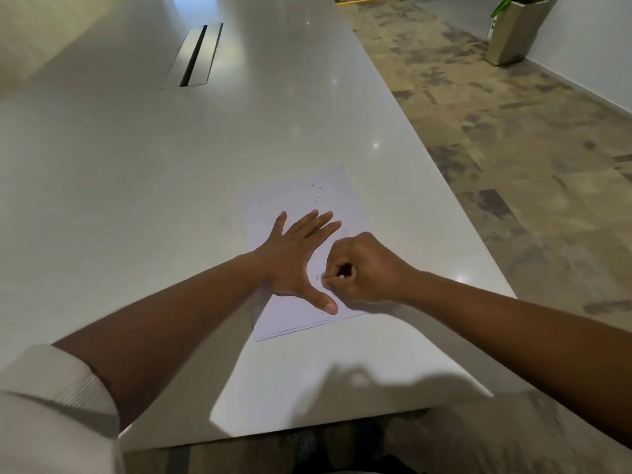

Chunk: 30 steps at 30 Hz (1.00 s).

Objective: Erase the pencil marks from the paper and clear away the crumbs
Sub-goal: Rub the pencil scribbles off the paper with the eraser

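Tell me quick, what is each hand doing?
Left hand: open, pressing flat on the paper.
Right hand: closed; what it holds cannot be told.

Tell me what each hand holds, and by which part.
The left hand holds nothing; it lies flat on the paper. The right hand is curled on something small; it is hidden, so neither thing nor part can be told.

Soft, dim indoor light, wide-angle view.
Small glare spots on the glossy table (143,172); broad shadows near its front edge; slightly blurred right hand (362,268); bowed lines toward edges.
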### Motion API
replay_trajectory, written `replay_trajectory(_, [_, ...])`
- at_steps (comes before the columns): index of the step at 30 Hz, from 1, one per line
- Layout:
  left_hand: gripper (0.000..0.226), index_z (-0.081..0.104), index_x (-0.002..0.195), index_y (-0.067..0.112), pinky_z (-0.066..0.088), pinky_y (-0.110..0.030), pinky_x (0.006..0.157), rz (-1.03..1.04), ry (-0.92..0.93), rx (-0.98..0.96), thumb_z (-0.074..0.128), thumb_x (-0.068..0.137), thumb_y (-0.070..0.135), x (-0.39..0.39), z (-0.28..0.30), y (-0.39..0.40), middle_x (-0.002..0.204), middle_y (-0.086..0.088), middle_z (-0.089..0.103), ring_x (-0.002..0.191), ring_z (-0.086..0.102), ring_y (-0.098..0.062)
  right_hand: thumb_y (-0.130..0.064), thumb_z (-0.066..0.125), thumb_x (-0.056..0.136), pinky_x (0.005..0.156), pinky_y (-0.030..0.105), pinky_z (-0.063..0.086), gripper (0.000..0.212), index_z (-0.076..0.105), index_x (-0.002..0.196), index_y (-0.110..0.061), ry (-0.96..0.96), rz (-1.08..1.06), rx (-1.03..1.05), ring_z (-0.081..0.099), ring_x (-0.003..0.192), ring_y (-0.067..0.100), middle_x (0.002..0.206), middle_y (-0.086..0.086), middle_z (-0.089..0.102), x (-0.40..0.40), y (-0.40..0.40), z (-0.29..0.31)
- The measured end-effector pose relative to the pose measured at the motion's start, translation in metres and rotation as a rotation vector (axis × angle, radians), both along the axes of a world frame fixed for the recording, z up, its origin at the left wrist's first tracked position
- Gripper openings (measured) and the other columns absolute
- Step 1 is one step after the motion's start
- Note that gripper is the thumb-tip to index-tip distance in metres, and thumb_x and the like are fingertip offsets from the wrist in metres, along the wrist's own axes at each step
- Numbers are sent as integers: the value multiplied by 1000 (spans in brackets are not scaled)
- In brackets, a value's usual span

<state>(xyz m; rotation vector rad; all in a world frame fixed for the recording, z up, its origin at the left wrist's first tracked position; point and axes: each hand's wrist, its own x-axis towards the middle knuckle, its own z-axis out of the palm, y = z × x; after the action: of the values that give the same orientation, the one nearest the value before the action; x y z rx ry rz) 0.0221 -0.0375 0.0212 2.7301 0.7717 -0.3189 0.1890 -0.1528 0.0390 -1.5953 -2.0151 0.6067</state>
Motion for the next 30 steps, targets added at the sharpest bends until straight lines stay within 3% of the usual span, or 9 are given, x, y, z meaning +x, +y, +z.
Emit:
replay_trajectory(4, [151, -18, 160, 38, -18, -60, 120, 1, 0, -9, 59, 47, 102, 0, 1, 0, 168, 15, -24, 150, -32, -5, -15, 69, 74, 57, 38, 49, 18, 66, 59, -6, -44, -141, 142, 59, 55, 21, 59, 5, 64, 25, 29, -2])
replay_trajectory(9, [153, -22, 159, 34, -18, -60, 121, 0, 21, -4, 58, 49, 102, 0, 2, 0, 167, 14, -26, 149, -34, -4, -9, 72, 72, 60, 38, 52, 13, 69, 59, -7, -43, -306, 188, 60, 57, 21, 61, 7, 66, 33, 47, -3])
replay_trajectory(15, [153, -19, 161, 33, -18, -59, 121, -3, 1, -10, 56, 47, 103, -1, 0, 0, 168, 14, -24, 150, -31, -4, -15, 73, 77, 59, 22, 45, 14, 71, 64, -9, 13, -77, 43, 60, 62, 12, 65, 0, 67, 1, 8, -6])
replay_trajectory(18, [153, -20, 160, 34, -19, -58, 121, 5, 7, -14, 59, 47, 102, 0, 2, 0, 168, 15, -24, 150, -32, -4, -12, 73, 75, 58, 32, 49, 14, 69, 62, -7, 5, -179, 137, 60, 58, 17, 62, 4, 66, 19, 27, -6])
replay_trajectory(22, [153, -21, 160, 33, -19, -58, 121, 6, 15, -11, 62, 50, 99, 0, 3, -1, 167, 15, -25, 149, -33, -3, -11, 72, 74, 61, 34, 52, 13, 72, 62, -6, -72, -309, 186, 62, 58, 21, 63, 6, 67, 37, 51, 0])
replay_trajectory(26, [153, -18, 161, 33, -19, -58, 121, 8, 3, -14, 60, 48, 101, 0, 1, 0, 168, 16, -24, 150, -32, -3, -10, 66, 74, 54, 30, 46, 18, 63, 56, -7, -3, -191, 150, 56, 54, 16, 57, 1, 61, 6, 23, -3])
replay_trajectory(30, [154, -17, 161, 32, -19, -58, 121, 5, 3, 3, 60, 47, 101, 0, 0, -1, 168, 15, -23, 150, -31, -4, -17, 68, 78, 57, 26, 47, 18, 68, 63, -8, 30, -30, 16, 60, 61, 12, 65, -1, 65, -11, -2, -7])
